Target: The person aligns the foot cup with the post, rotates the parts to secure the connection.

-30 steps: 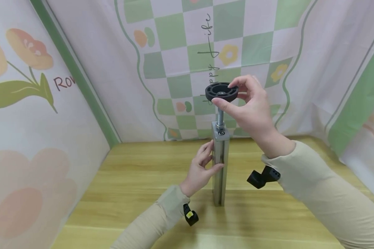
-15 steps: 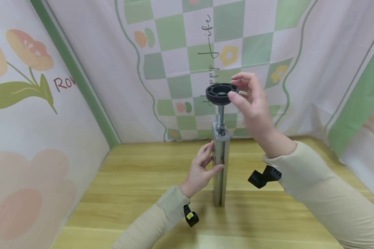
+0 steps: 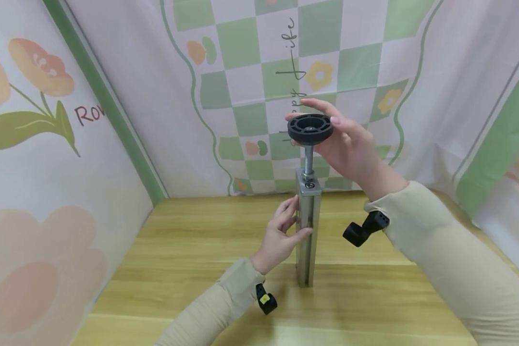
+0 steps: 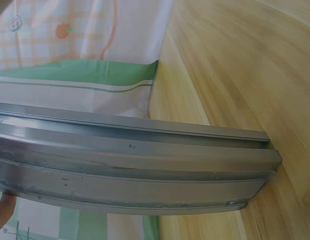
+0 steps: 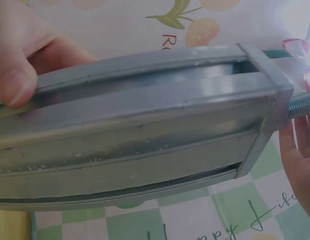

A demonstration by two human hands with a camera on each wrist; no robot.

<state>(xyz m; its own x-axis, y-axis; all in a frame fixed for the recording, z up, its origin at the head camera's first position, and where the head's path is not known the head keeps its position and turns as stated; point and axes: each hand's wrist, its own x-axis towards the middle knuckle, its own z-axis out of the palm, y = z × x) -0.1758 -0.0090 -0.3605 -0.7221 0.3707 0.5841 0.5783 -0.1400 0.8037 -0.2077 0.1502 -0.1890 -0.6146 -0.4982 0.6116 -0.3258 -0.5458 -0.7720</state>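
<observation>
An aluminium profile (image 3: 307, 235) stands upright on the table, with grooves along its sides and an end plate on top. From the plate rises a threaded rod (image 3: 308, 161) bearing a round black levelling foot (image 3: 310, 129). My left hand (image 3: 278, 235) grips the profile at mid-height, thumb on the near side and fingers on the left. My right hand (image 3: 346, 144) reaches behind the foot with fingers stretched out, its thumb at the right rim; firm contact cannot be told. In the right wrist view the threaded rod (image 5: 301, 106) passes beside the right hand's fingers.
The wooden table (image 3: 190, 240) spreads around the profile's base. Printed curtains (image 3: 238, 96) hang behind it and at both sides. A black camera mount sits on each sleeve cuff.
My right hand let go of the foot's front edge, then swung round so its fingers lie behind the foot and its thumb at the right. The left hand kept its hold on the profile.
</observation>
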